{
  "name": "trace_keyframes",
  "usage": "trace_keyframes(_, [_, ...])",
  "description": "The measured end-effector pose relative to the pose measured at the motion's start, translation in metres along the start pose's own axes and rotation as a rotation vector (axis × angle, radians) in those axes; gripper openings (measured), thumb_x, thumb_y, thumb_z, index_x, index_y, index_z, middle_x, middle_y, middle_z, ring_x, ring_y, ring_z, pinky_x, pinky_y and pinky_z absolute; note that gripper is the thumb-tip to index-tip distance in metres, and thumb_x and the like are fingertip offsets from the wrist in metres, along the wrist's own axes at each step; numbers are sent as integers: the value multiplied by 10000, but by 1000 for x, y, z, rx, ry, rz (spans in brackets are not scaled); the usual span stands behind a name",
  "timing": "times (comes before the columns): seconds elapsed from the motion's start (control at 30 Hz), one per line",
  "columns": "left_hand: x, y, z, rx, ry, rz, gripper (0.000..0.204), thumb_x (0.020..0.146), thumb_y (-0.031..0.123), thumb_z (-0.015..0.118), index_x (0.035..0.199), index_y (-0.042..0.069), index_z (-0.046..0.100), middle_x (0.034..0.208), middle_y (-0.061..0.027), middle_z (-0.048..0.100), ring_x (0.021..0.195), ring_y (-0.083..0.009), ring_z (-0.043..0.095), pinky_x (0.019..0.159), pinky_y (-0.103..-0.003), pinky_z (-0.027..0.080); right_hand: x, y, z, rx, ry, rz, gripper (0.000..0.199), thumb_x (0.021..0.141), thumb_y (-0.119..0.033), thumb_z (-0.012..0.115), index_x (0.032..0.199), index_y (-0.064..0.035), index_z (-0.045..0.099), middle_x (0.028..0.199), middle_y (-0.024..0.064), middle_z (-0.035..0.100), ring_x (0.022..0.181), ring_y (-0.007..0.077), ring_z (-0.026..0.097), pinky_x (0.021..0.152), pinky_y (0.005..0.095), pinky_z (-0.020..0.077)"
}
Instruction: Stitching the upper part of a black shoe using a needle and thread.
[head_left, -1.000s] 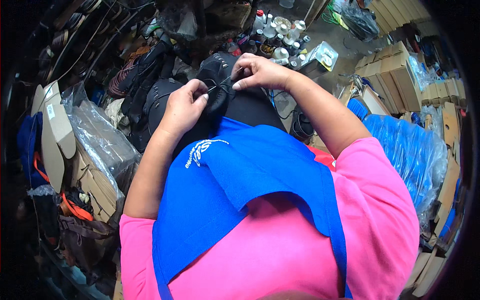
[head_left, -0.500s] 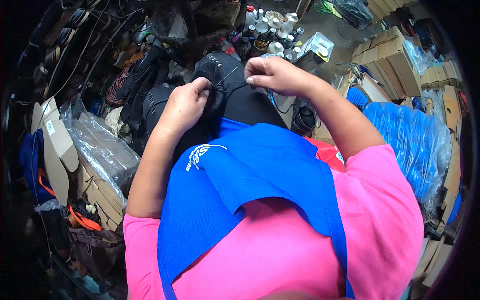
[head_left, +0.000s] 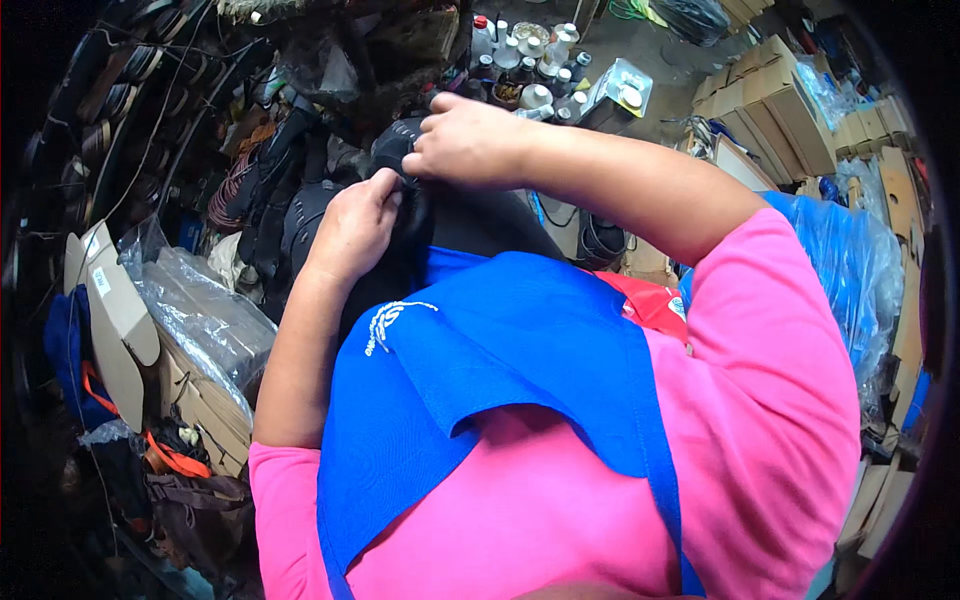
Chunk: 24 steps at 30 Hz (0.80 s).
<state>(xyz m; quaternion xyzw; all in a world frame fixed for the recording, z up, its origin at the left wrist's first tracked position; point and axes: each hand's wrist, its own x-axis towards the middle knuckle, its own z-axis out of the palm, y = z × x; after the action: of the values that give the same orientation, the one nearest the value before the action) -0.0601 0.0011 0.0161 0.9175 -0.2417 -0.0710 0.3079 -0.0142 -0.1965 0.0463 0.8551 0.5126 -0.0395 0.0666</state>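
Note:
A soft black piece [head_left: 418,212], perhaps fabric or leather, lies bunched over my lap among dark trousers; its exact kind is hard to make out. At its upper left edge my left hand [head_left: 357,222] is closed, thumb and forefinger pinched on it. Just above and right of that, my right hand [head_left: 468,145] is closed with curled fingers, its fingertips over the black piece and close to the left fingertips. What the right fingers grip is hidden behind the hand. A blue apron [head_left: 520,330] covers my front.
White bottles and jars [head_left: 535,70] stand together on the floor ahead. Stacked cardboard boxes [head_left: 770,105] and blue plastic-wrapped goods [head_left: 835,265] are at the right. To the left lie a clear plastic-wrapped bundle [head_left: 205,300], cardboard pieces [head_left: 115,310] and a dark bag [head_left: 200,510].
My right hand has swung left to the black piece, beside the left hand. The dark cord that stretched between the piece and my right fingers no longer shows. My left hand has barely moved.

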Motion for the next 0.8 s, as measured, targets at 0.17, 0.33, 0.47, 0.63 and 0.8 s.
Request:
trace_keyframes(0.17, [-12, -4, -5, -1, 36, 57, 69, 848, 75, 508, 875, 15, 488, 794, -202, 581, 786, -392, 573, 681, -475, 443, -7, 10, 12, 100, 102, -44, 97, 792, -139, 542, 882, -174, 556, 802, 9, 612, 898, 200, 593, 848, 369, 390])
trace_keyframes(0.33, [-73, -52, -22, 247, 152, 27, 77, 874, 62, 526, 940, 29, 547, 800, -146, 593, 768, -314, 594, 686, -372, 458, -61, 59, 47, 122, 109, 183, 238, 747, -71, 589, 969, -156, 589, 761, 46, 597, 876, 258, 586, 844, 398, 410])
trace_keyframes(0.47, [-106, -61, -55, -513, 412, -313, 49, 862, 59, 610, 840, 16, 612, 769, -12, 582, 710, -52, 487, 647, -197, 376, -80, 69, 35, 1381, 422, 547, 147, 840, -201, 672, 902, -68, 663, 777, 13, 639, 732, 114, 580, 687, 252, 447])
trace_keyframes(0.63, [-39, 17, -67, -1045, 414, 270, 88, 912, 59, 548, 923, -13, 597, 937, -112, 617, 905, -241, 596, 864, -362, 461, 1, 18, -10, 2119, 807, 222, 249, 911, -285, 599, 936, -40, 638, 879, 86, 658, 808, 171, 628, 780, 309, 505])
trace_keyframes(0.8, [-58, 40, -51, -872, -41, -274, 152, 918, 161, 573, 880, 14, 562, 856, -71, 615, 797, -203, 601, 702, -303, 486, -16, -11, -27, 1673, 298, 105, 259, 958, -302, 512, 896, -54, 552, 795, 52, 566, 753, 180, 566, 747, 320, 465])
